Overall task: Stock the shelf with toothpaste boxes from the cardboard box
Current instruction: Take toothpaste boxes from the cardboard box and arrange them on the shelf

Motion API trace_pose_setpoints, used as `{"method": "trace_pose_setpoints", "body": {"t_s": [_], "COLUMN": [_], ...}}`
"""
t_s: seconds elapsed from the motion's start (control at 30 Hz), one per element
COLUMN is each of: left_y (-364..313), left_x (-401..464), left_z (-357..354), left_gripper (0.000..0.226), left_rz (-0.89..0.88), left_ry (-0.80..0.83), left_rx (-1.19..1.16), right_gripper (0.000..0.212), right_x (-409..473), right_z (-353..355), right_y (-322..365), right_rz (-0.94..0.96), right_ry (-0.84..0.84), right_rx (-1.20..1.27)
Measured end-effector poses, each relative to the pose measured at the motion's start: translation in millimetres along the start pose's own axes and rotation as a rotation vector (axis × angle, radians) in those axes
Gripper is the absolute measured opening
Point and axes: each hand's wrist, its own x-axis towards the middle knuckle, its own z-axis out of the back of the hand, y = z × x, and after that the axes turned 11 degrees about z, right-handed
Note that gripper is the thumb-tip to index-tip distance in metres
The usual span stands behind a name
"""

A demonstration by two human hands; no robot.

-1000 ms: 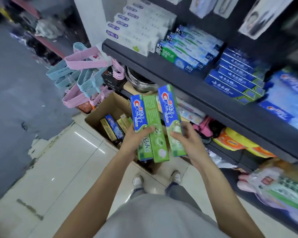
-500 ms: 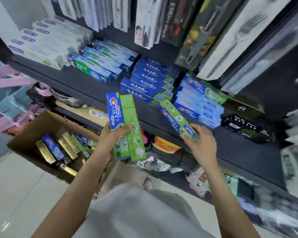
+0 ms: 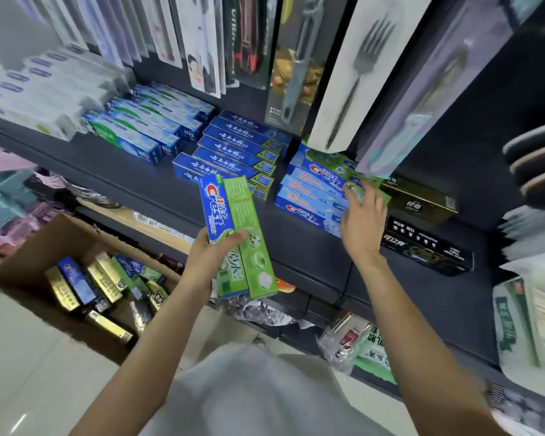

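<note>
My left hand [image 3: 213, 256] grips two green-and-blue Crest toothpaste boxes [image 3: 238, 234] upright in front of the dark shelf [image 3: 296, 240]. My right hand [image 3: 364, 218] reaches to the Crest stack [image 3: 312, 196] on the shelf, its fingers spread on a green Crest box [image 3: 337, 171] lying on top of that stack. The cardboard box [image 3: 41, 237] sits on the floor at the lower left, with several gold, blue and green toothpaste boxes [image 3: 104, 284] inside.
Blue toothpaste boxes [image 3: 233, 152], blue-green ones [image 3: 145, 127] and white ones [image 3: 44, 96] fill the shelf to the left. Black boxes [image 3: 425, 247] lie right of the Crest stack. Carded cutlery packs [image 3: 359, 67] hang above. Bagged goods [image 3: 359, 344] crowd the lower shelf.
My right hand has carried its Crest box up and right onto the Crest stack on the shelf. My left hand still holds the other two boxes. The view has swung to the right.
</note>
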Motion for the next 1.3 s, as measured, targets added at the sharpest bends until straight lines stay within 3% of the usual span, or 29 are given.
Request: {"method": "trace_pose_setpoints", "body": {"t_s": [0.1, 0.2, 0.27, 0.4, 0.53, 0.6, 0.73, 0.83, 0.9, 0.97, 1.1, 1.2, 1.3], "left_y": [-1, -1, 0, 3, 0, -3, -4, -1, 1, 4, 11, 14, 16], "left_x": [-1, -3, -5, -7, -14, -15, -14, -10, -8, -6, -1, 4, 8], "left_z": [-5, -8, -9, -8, -4, -4, -9, -14, -17, -21, -27, -26, -22], "left_gripper": [0.051, 0.051, 0.046, 0.036, 0.035, 0.039, 0.043, 0.044, 0.048, 0.048, 0.042, 0.048, 0.047], "left_rz": [0.0, -0.034, -0.076, -0.098, -0.029, -0.008, -0.003, 0.009, 0.019, 0.031, 0.035, 0.063, 0.068], "left_ry": [0.016, 0.022, 0.025, 0.02, 0.14, 0.182, 0.161, 0.149, 0.157, 0.164, 0.161, 0.104, 0.072], "left_rx": [-0.012, 0.04, 0.098, 0.11, -0.042, -0.104, -0.096, -0.071, -0.037, 0.012, 0.007, -0.016, -0.01], "right_gripper": [0.034, 0.036, 0.048, 0.059, 0.033, 0.034, 0.033, 0.026, 0.046, 0.049, 0.029, 0.044, 0.055], "right_x": [-36, -58, -65, -70, -67, -69, -78, -81, -82, -83, -75, -59, -33], "right_z": [23, 46, 51, 48, 50, 56, 63, 72, 75, 72, 63, 56, 49], "right_y": [43, 93, 114, 126, 119, 114, 101, 98, 95, 93, 71, 40, 20], "right_rz": [-0.102, -0.293, -0.288, -0.19, -0.618, -0.854, -0.942, -0.839, -0.729, -0.69, -0.516, -0.191, -0.034], "right_ry": [-0.058, 0.264, 0.373, 0.349, 0.366, 0.363, 0.391, 0.481, 0.53, 0.554, 0.491, 0.399, 0.245], "right_rx": [0.57, 1.143, 1.221, 1.14, 1.549, 1.825, 2.016, 1.982, 1.905, 1.771, 1.188, 0.629, 0.302]}}
